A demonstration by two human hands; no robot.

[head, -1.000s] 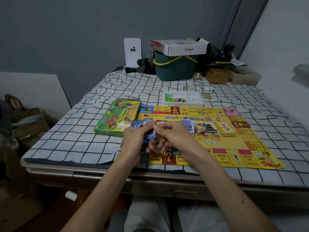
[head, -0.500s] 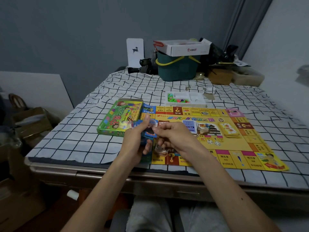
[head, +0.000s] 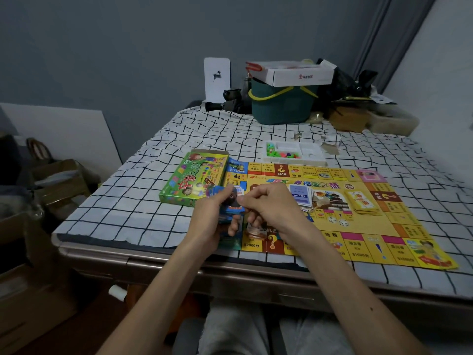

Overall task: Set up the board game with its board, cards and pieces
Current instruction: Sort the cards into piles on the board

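Observation:
The yellow game board [head: 384, 226] lies flat on the checked tablecloth. My left hand [head: 208, 219] grips a stack of blue paper notes [head: 229, 210] above the board's near left corner. My right hand [head: 268, 206] pinches the top note of that stack, and a small pile of notes [head: 254, 231] lies on the board just under it. A blue card deck [head: 300, 197] and a yellow card deck [head: 362, 202] sit on the board's middle, with two white dice [head: 337, 221] beside them. The green game box [head: 194, 178] lies left of the board.
A white tray with coloured pieces [head: 294, 152] sits just behind the board. A green bucket [head: 281, 103] topped by a white box [head: 291, 73], a white card [head: 217, 79], a camera and clutter stand at the table's far edge. Cardboard boxes [head: 58, 180] stand on the floor left.
The view has shifted slightly. My hands stay together over the board's near left corner; the left thumb has moved on the notes while the right keeps pinching at the stack.

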